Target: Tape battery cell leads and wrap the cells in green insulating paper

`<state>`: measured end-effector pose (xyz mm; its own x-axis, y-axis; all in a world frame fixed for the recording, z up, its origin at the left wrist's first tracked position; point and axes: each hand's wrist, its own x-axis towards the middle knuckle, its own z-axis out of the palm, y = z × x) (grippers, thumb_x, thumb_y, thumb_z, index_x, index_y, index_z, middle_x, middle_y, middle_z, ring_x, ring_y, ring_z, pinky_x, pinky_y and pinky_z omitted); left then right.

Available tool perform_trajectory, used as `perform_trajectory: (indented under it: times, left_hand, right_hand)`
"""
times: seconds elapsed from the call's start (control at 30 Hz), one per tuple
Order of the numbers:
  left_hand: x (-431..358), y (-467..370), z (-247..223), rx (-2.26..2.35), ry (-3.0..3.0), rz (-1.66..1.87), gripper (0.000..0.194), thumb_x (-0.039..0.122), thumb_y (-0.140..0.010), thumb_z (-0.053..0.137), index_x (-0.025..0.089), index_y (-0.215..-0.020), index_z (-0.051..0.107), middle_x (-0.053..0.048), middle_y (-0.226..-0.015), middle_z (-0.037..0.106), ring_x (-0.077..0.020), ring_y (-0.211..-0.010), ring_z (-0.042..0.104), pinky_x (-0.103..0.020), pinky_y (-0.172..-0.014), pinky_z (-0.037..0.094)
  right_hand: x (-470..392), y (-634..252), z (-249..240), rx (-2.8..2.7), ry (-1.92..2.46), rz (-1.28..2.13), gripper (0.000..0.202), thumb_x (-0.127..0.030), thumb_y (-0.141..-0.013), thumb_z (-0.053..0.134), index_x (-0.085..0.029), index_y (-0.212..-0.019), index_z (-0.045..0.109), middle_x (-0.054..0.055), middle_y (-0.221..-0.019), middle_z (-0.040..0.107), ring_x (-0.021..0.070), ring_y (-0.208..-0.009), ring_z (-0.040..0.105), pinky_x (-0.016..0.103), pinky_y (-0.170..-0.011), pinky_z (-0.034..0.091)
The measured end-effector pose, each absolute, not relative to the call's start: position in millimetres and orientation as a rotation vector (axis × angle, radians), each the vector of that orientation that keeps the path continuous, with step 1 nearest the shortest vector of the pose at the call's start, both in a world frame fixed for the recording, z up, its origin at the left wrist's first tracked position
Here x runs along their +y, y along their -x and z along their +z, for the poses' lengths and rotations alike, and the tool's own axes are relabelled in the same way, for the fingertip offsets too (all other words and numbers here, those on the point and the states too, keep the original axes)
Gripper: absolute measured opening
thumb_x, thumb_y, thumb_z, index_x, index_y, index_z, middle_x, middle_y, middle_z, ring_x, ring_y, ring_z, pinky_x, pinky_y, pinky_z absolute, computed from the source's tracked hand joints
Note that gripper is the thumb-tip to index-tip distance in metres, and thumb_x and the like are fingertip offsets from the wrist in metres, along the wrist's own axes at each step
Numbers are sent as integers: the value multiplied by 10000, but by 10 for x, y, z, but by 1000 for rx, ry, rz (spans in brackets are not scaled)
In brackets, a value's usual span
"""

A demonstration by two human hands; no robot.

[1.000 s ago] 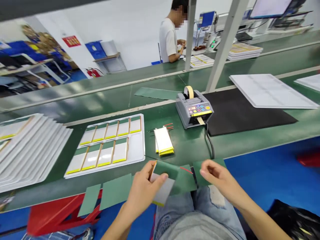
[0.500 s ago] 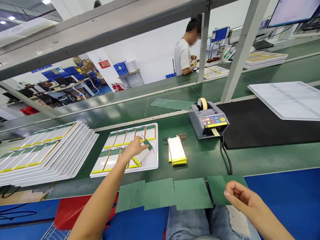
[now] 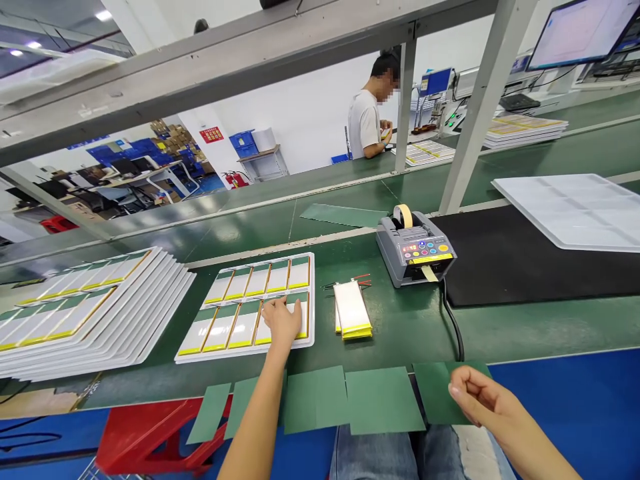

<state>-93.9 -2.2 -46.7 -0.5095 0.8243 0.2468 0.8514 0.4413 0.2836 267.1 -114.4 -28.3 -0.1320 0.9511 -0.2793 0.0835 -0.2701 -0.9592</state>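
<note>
My left hand (image 3: 281, 321) rests over the lower right part of a white tray (image 3: 311, 300), its fingers spread on a flat white cell with a green top strip and yellow bottom edge. Similar cells (image 3: 215, 330) fill the tray's two rows. Right of the tray, a small pile of white cells (image 3: 354, 308) with red and black leads lies on the green bench. Near the front edge, my right hand (image 3: 477, 397) hovers by a green sheet (image 3: 435, 393), fingers curled together; whatever they hold, if anything, is hidden.
A tape dispenser (image 3: 417, 247) with a cable stands behind the pile. Stacked filled trays (image 3: 165, 293) are at left. A black mat (image 3: 540, 260) and a white tray (image 3: 575, 210) lie at right. Green sheets (image 3: 383, 400) line the front edge. A person (image 3: 365, 120) works behind.
My left hand has moved right and lowered the tilted cell flat into the tray's lower row. My right hand has barely moved. The view has shifted slightly.
</note>
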Motion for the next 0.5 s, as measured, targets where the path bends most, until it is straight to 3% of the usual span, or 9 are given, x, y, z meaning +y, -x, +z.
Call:
perform_trajectory:
  times: [0.13, 0.3, 0.43, 0.5]
  left_hand:
    - [-172, 832, -518, -2469, 1621, -530, 544, 367, -898, 385, -36, -1256, 455, -286, -1258, 452, -373, -1219, 398, -497, -974, 350]
    - [-247, 801, -448, -2289, 1884, -427, 657, 475, -861, 396, 56, -1367, 370, -194, -1503, 267, -312, -1388, 211, -466, -1116, 191]
    - [-161, 932, -451, -2265, 2018, -474, 665, 505, -767, 405, 79, -1265, 518, -229, -1397, 441, -370, -1316, 365, -562, -1031, 303]
    - [-43, 1045, -542, -2207, 2027, -450, 609, 516, -712, 412, 226, -1221, 580, -112, -1342, 540, -336, -1318, 378, -571, -1022, 313]
  right_hand:
    - [-1209, -2666, -401, -1128, 1420, 1419, 408, -595, -734, 609, -211, -636, 514, -33, -599, 337, 128, -540, 301, 225, -483, 303]
    - [-1160, -2970, -568, -1130, 1440, 1340, 365, -553, -712, 653, -215, -638, 540, -23, -599, 393, 134, -539, 371, 235, -495, 350]
    - [-840, -3388, -422, -1279, 1471, 1079, 353, -529, -734, 637, -201, -653, 536, -16, -594, 454, 143, -558, 436, 239, -513, 393]
    - [-533, -3655, -299, -1414, 1520, 848, 336, -512, -811, 554, -194, -706, 519, -17, -610, 485, 141, -562, 470, 242, -524, 411]
